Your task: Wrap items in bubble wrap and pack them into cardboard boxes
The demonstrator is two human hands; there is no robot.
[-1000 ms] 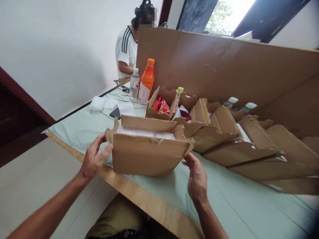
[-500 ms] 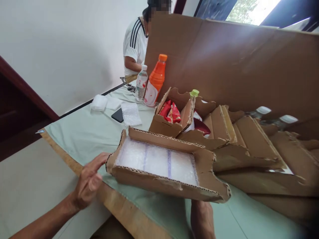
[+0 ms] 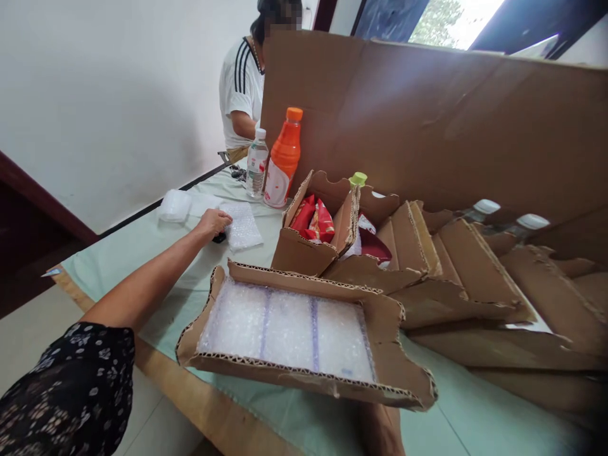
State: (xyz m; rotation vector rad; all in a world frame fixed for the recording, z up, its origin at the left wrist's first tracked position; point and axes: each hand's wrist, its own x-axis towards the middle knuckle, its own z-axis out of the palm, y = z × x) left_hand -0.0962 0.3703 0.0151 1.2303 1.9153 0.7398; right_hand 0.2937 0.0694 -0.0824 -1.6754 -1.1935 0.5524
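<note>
My left hand (image 3: 212, 223) reaches far across the table, its fingers curled on the near edge of a small bubble wrap sheet (image 3: 243, 227) that lies over a dark phone (image 3: 219, 238). In front of me an open, shallow cardboard box (image 3: 304, 375) sits tilted at the table's edge, and its bottom is lined with bubble wrap (image 3: 289, 329). My right hand is hidden under this box; only its forearm (image 3: 380, 430) shows below the box's front wall.
Behind the box runs a row of open cardboard boxes (image 3: 451, 266), one holding red packets (image 3: 313, 220). An orange bottle (image 3: 284, 158) and a water bottle (image 3: 256, 166) stand before a tall cardboard sheet (image 3: 427, 120). A white roll (image 3: 173, 206) lies far left. Another person (image 3: 240, 88) sits beyond.
The box tipped from upright to lying open and flat. My left hand left its side and stretched out to the bubble wrap sheet. My right hand went under the box.
</note>
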